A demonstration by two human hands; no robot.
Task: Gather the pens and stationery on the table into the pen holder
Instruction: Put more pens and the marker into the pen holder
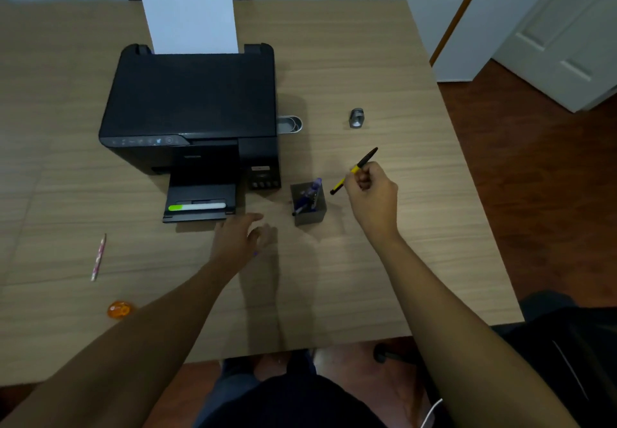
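A small dark square pen holder stands on the wooden table, with a purple pen leaning inside it. Just right of the holder, my right hand grips a yellow and black pen, tilted with its tip down-left. My left hand hovers left of the holder with fingers apart and nothing in it. A green and white highlighter lies on the printer's output tray. A pink patterned pencil and an orange tape dispenser lie far left. A metal sharpener sits far right.
A black printer with a white sheet upright in its feeder fills the table's middle. A clear oval case rests against its right side. The table's near edge runs above my lap; a dark chair is at the right.
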